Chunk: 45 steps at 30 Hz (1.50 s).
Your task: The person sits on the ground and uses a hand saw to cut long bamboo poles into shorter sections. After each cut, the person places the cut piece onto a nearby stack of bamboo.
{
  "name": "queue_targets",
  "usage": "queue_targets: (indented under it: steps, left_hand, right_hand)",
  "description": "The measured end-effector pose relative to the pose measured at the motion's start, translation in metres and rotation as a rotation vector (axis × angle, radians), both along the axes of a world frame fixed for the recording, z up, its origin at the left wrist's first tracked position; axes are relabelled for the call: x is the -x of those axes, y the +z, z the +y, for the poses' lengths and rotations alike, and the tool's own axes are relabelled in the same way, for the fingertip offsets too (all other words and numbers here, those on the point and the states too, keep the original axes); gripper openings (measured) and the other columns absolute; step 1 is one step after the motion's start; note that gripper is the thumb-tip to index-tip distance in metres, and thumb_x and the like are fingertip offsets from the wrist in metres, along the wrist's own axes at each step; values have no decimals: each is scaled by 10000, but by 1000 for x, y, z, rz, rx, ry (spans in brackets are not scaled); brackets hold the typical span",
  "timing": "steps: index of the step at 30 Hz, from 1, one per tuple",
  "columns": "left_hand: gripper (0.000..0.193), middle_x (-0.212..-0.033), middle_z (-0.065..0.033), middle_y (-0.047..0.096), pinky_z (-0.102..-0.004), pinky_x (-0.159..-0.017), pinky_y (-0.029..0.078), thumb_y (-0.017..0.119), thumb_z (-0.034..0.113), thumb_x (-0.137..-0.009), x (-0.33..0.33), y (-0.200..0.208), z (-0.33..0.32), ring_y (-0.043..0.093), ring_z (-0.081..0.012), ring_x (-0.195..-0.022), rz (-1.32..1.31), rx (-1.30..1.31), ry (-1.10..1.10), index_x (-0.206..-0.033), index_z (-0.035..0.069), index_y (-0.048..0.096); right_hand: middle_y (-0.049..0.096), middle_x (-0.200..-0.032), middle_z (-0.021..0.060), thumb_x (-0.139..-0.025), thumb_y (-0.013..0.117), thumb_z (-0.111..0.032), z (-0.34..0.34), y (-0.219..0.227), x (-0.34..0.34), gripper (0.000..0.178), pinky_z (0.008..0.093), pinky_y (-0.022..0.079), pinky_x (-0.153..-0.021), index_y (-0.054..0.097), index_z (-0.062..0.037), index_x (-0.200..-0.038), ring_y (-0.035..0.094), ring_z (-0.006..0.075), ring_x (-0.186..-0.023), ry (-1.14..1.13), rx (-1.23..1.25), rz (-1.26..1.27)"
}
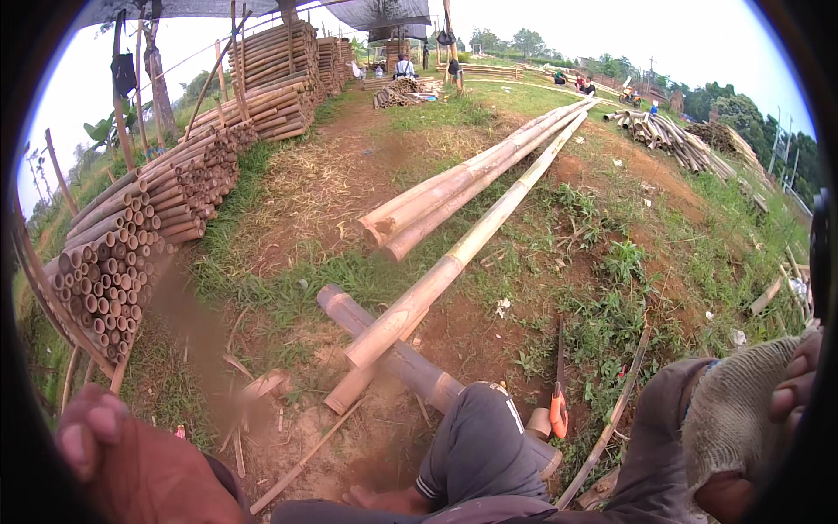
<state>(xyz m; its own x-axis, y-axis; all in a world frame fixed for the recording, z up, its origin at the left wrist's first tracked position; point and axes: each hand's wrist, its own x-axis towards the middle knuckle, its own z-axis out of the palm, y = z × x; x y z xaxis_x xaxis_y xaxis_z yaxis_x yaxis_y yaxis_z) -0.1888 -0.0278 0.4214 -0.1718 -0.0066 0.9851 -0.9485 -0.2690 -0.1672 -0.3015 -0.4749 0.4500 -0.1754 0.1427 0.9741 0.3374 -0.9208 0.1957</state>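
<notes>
My left hand (pixel 144 463), bare, is raised close at the lower left, with its fingers bent and pressed together; anything in them is hidden. At the right rim is my right hand (pixel 731 428) in a pale knitted glove with bare fingertips. Its fingers are curled, and what they hold, if anything, cannot be made out. A dark object (pixel 819 253) shows just above it, cut off by the rim. Before me, long bamboo poles (pixel 463 253) rest on a darker crosswise bamboo piece (pixel 393 354). A handsaw with an orange handle (pixel 559 412) stands blade-up beside my knee.
Stacked bamboo (pixel 105 288) rises on the left between upright stakes. Two thicker poles (pixel 471 179) lie alongside the nearer ones. At the far right is another bamboo heap (pixel 672 144). People (pixel 404 67) sit in the distance. Grass and bare soil slope to the right.
</notes>
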Motion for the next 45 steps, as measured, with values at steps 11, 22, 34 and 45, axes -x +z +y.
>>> queue_targets:
  steps: [11,22,34,45]
  left_hand:
    - [814,-1396,-219,660,-509,-1091,515,835,516,-875,-208,-262,-18,629,-425,-1300,1229,-1089,573,-1507,78,567]
    - [1236,-1521,-252,565,-585,-1100,509,900,770,-665,-289,-343,-115,584,-408,-1405,1522,-1318,855,-1564,66,427]
    - [1126,-1336,-256,712,-477,-1065,553,978,605,-633,-282,-367,-66,702,-412,-1234,1715,-1264,304,-1481,9,539]
    - [1032,-1299,-165,752,-392,-1100,525,1051,402,-577,-107,-319,242,707,-318,-1237,2244,-1156,285,-1447,49,622]
  right_hand:
    - [709,-1240,204,-996,654,-544,76,-350,-134,598,544,498,-1074,713,-51,-1329,683,388,-1171,-111,186,1604]
    - [711,-1238,125,-1008,601,-565,83,-366,-172,547,554,458,-1111,715,-88,-1250,678,335,-1198,-100,223,1753]
    - [790,-1034,184,-985,633,-476,84,-335,-181,461,540,535,-1018,803,-53,-1056,762,388,-1001,-170,238,1940]
    - [661,-1442,269,-951,748,-652,94,-359,-311,919,454,508,-1123,574,75,-1485,645,393,-1322,754,-1273,1586]
